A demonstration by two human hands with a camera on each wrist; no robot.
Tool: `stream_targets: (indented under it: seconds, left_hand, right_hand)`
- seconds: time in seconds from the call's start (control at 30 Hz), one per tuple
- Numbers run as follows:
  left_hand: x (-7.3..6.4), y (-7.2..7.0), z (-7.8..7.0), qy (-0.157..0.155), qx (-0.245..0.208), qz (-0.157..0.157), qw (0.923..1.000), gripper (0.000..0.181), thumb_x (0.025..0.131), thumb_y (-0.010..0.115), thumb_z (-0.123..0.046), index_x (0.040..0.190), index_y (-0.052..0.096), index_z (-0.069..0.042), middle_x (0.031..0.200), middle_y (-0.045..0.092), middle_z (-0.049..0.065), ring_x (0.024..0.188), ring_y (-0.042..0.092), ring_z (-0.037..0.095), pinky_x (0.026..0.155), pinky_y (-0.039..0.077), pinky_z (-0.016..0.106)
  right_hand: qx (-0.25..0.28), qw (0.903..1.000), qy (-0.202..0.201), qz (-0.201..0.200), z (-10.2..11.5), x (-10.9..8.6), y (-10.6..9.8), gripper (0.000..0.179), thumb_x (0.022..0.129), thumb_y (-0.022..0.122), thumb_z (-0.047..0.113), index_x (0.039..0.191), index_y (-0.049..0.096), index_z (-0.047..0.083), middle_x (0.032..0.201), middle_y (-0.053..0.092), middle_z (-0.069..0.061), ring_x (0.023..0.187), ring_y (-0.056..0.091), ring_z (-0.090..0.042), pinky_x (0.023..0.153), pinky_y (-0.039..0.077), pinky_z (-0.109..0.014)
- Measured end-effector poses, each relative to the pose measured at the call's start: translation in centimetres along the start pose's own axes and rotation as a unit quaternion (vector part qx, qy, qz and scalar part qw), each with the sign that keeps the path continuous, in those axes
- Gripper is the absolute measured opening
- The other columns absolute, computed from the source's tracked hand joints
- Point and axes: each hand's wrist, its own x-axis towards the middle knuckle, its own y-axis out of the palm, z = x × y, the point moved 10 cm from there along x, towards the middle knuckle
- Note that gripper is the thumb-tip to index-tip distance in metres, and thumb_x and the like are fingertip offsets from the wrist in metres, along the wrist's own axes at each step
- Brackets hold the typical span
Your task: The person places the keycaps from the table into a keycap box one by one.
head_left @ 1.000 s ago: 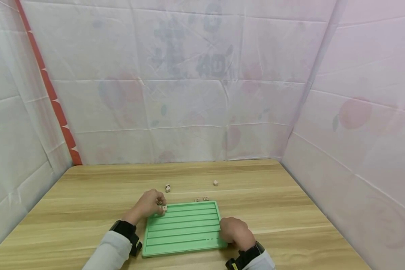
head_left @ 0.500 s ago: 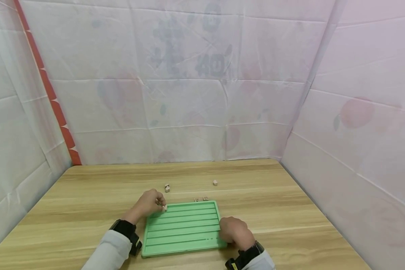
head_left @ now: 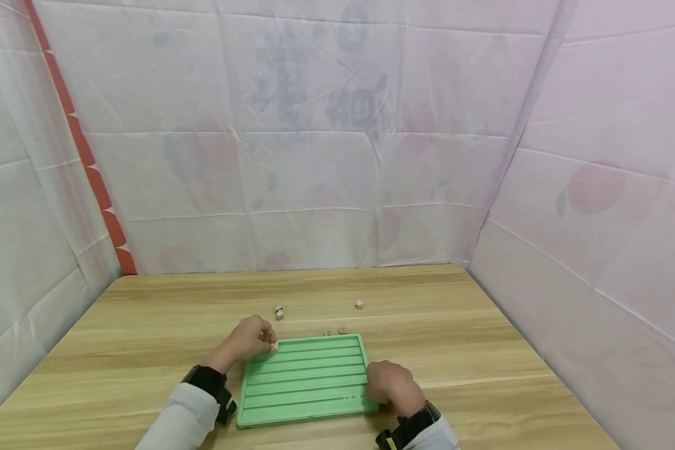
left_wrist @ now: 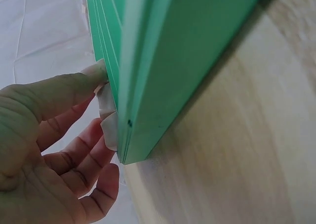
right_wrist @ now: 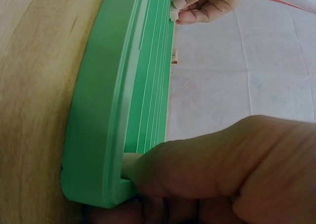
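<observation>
A green ridged tray (head_left: 304, 378) lies on the wooden table between my hands. At its far left corner my left hand (head_left: 249, 339) pinches small pale cubes between thumb and fingertips, right by the rim. One cube (head_left: 274, 346) shows past the fingers in the head view. The left wrist view has two such pale cubes (left_wrist: 109, 130) side by side against the tray's edge; their other faces are hidden. My right hand (head_left: 395, 387) grips the tray's right side. In the right wrist view its thumb (right_wrist: 132, 164) lies inside the rim, and the other fingers curl outside, partly hidden.
Behind the tray's far edge lie two small printed cubes, one left (head_left: 329, 333) and one right (head_left: 344, 330). A close pair of cubes (head_left: 279, 314) and a single cube (head_left: 359, 305) sit farther back. White sheeting (head_left: 315, 187) walls the table's back and sides.
The left fingers have shifted slightly on the cube at the corner, and its printed face no longer shows in the head view. The right hand and the tray stay put.
</observation>
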Motion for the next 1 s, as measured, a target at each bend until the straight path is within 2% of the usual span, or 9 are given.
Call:
stream_targets:
  seconds: [0.23, 0.43, 0.6, 0.63, 0.7, 0.77, 0.83, 0.87, 1.0]
  left_hand:
    - [0.1, 0.0, 0.1, -0.017, 0.000, -0.004, 0.9999, 0.009, 0.076, 0.075, -0.003, 0.079, 0.067, -0.008, 0.082, 0.061, 0.001, 0.079, 0.058, 0.022, 0.067, 0.049, 0.039]
    - [0.0, -0.1, 0.1, -0.013, 0.000, -0.007, 0.9999, 0.011, 0.077, 0.075, -0.005, 0.084, 0.067, -0.006, 0.084, 0.060, 0.003, 0.080, 0.057, 0.023, 0.068, 0.048, 0.040]
    - [0.4, -0.9, 0.3, -0.008, 0.005, -0.028, 0.9996, 0.014, 0.080, 0.070, -0.003, 0.094, 0.068, -0.002, 0.095, 0.062, 0.009, 0.084, 0.059, 0.027, 0.069, 0.049, 0.040]
    - [0.5, -1.0, 0.3, -0.009, 0.004, -0.032, 0.9995, 0.017, 0.081, 0.069, -0.002, 0.097, 0.068, -0.002, 0.100, 0.062, 0.011, 0.084, 0.059, 0.026, 0.067, 0.049, 0.039]
    - [0.7, -1.3, 0.3, -0.013, 0.002, -0.035, 0.9993, 0.022, 0.081, 0.067, -0.002, 0.104, 0.068, -0.002, 0.109, 0.061, 0.015, 0.070, 0.058, 0.022, 0.060, 0.047, 0.036]
    - [0.9, -1.5, 0.4, -0.020, 0.001, -0.036, 0.9992, 0.026, 0.082, 0.068, -0.004, 0.108, 0.067, -0.003, 0.116, 0.059, 0.017, 0.056, 0.049, 0.017, 0.055, 0.042, 0.033]
    - [1.1, -1.6, 0.6, -0.029, 0.004, -0.034, 0.9990, 0.029, 0.082, 0.069, -0.006, 0.111, 0.067, -0.004, 0.120, 0.057, 0.016, 0.050, 0.039, 0.013, 0.054, 0.037, 0.032]
    - [1.2, -1.6, 0.7, -0.033, 0.008, -0.035, 0.9988, 0.029, 0.082, 0.069, -0.008, 0.111, 0.067, -0.005, 0.121, 0.056, 0.016, 0.050, 0.036, 0.013, 0.056, 0.037, 0.033]
    - [1.4, -1.7, 0.9, -0.042, 0.023, -0.035, 0.9982, 0.028, 0.081, 0.071, -0.011, 0.109, 0.068, -0.007, 0.120, 0.057, 0.015, 0.065, 0.045, 0.015, 0.064, 0.037, 0.036]
  right_hand:
    - [-0.001, 1.0000, 0.005, 0.000, -0.1, 0.1, 0.0, 0.017, 0.083, 0.055, -0.001, 0.067, 0.054, 0.005, 0.060, 0.048, -0.008, 0.050, 0.042, -0.018, 0.044, 0.034, -0.028]
    - [0.001, 1.0000, 0.004, 0.004, -0.2, 0.2, 0.1, 0.018, 0.084, 0.055, -0.001, 0.067, 0.054, 0.005, 0.060, 0.048, -0.008, 0.049, 0.041, -0.018, 0.044, 0.033, -0.028]
    - [0.004, 0.9999, 0.010, 0.004, -0.3, 0.2, 0.1, 0.017, 0.084, 0.055, -0.001, 0.068, 0.054, 0.004, 0.060, 0.049, -0.008, 0.048, 0.043, -0.018, 0.044, 0.034, -0.028]
    - [0.003, 0.9999, 0.010, 0.004, -0.3, 0.2, 0.1, 0.017, 0.084, 0.055, -0.001, 0.067, 0.054, 0.004, 0.060, 0.049, -0.008, 0.048, 0.043, -0.018, 0.044, 0.034, -0.028]
    - [0.002, 0.9999, 0.011, 0.004, -0.2, 0.2, 0.1, 0.018, 0.084, 0.055, -0.001, 0.067, 0.054, 0.004, 0.060, 0.049, -0.008, 0.048, 0.043, -0.018, 0.044, 0.034, -0.028]
    - [0.001, 0.9999, 0.009, 0.004, -0.2, 0.2, 0.1, 0.018, 0.084, 0.055, -0.002, 0.067, 0.055, 0.005, 0.061, 0.049, -0.008, 0.049, 0.043, -0.018, 0.044, 0.034, -0.028]
    - [0.000, 1.0000, 0.006, 0.004, -0.2, 0.2, 0.1, 0.018, 0.084, 0.055, -0.002, 0.067, 0.055, 0.005, 0.061, 0.050, -0.008, 0.049, 0.043, -0.018, 0.045, 0.034, -0.028]
    - [-0.001, 1.0000, 0.005, 0.004, -0.1, 0.2, 0.1, 0.018, 0.084, 0.055, -0.002, 0.067, 0.055, 0.005, 0.061, 0.050, -0.008, 0.050, 0.043, -0.018, 0.045, 0.035, -0.028]
    - [-0.005, 1.0000, 0.002, 0.000, 0.0, 0.2, 0.0, 0.018, 0.083, 0.055, -0.002, 0.067, 0.055, 0.006, 0.061, 0.050, -0.007, 0.050, 0.043, -0.018, 0.046, 0.035, -0.028]
